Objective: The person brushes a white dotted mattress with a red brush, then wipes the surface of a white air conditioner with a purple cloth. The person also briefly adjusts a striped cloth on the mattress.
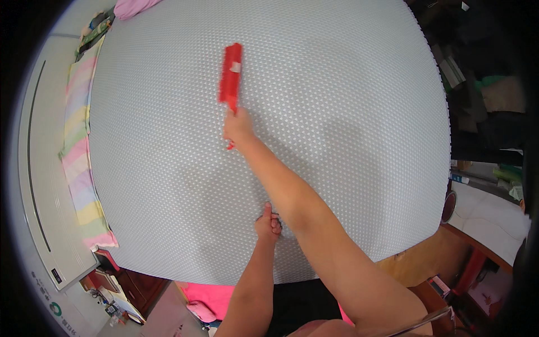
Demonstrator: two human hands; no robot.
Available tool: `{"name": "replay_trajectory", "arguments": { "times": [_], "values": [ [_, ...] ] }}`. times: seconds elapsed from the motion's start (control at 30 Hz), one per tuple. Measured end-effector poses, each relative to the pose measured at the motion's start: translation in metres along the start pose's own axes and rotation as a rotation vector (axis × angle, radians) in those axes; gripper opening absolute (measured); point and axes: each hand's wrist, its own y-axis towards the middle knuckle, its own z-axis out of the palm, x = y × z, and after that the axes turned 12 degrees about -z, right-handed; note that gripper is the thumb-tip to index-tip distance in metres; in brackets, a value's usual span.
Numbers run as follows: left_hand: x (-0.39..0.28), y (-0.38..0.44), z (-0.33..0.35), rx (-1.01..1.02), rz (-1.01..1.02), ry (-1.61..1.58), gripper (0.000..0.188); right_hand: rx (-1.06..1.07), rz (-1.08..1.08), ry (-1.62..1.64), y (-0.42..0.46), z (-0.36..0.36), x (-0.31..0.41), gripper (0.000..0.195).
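A large mattress (168,177) in pale grey patterned fabric fills most of the view. Over its upper middle, my right hand (238,126) grips the handle of a red bed brush (230,78), whose bristles face left and whose head points away from me. A small whitish patch shows on the brush head. My left hand (268,223) is nearer to me, at the lower middle of the mattress, with its fingers curled and the thumb pointing away. Nothing shows in its fingers.
Striped pastel cloth (80,156) runs along the left edge, beside a long white panelled unit (46,168). A pink cloth item (132,6) lies at the upper left corner. Dark shelving with assorted things and a white tabletop (484,219) stand at the right. Pink fabric (210,295) shows below.
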Motion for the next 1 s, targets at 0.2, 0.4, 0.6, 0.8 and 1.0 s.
{"name": "replay_trajectory", "arguments": {
  "times": [0.2,0.4,0.6,0.8,1.0],
  "values": [
    [-0.009,-0.010,-0.021,-0.118,0.030,-0.076,0.050,-0.587,0.408,0.713,-0.153,-0.108,0.036,0.019],
    [0.002,0.022,-0.031,0.002,0.280,0.161,0.048,-0.131,0.044,0.537,-0.129,-0.036,0.056,0.020],
    [-0.001,0.003,-0.010,0.035,-0.001,-0.035,0.049,0.038,0.144,0.433,-0.018,-0.050,0.027,0.020],
    [-0.014,-0.010,-0.022,-0.092,0.003,-0.043,0.050,-0.327,0.239,0.244,-0.117,-0.333,-0.068,0.025],
    [-0.006,-0.004,-0.016,-0.081,0.004,-0.004,0.051,-1.293,0.137,0.181,-0.210,-0.543,-0.101,0.027]
  ]
}}
